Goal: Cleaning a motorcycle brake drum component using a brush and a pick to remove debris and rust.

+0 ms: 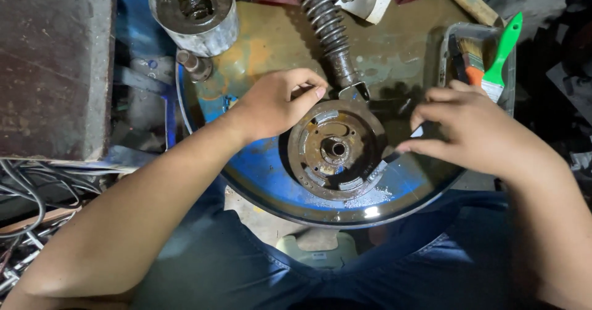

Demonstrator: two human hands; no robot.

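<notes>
A: We start with the largest item: the blue drum top (259, 174), wet and stained, serving as our bench. What lies on it?

B: Centrally, the rusty round plate (336, 150), lying flat, its hub bore facing up toward us. Behind it the coil-spring shock absorber (327, 26) runs with its long axis from the far edge down to the plate's far rim, where its lower eye ends. Far left stands a metal cylinder (194, 11); at right, a tray (447, 45) holding a green-handled paintbrush (496, 57).

A: And our hands?

B: Our left hand (274, 103) rests at the plate's upper-left rim, fingers curled narrowly, thumb and forefinger pinched close; whether they grip anything small we cannot tell. Our right hand (475, 128) sits right of the plate, fingers extended leftward and slightly spread, holding what appears to be a thin dark tool, partly hidden.

A: Which hand is nearer?

B: The left touches the rim; the right's fingertips lie just beside the plate's right edge, so the plate sits between both.
</notes>
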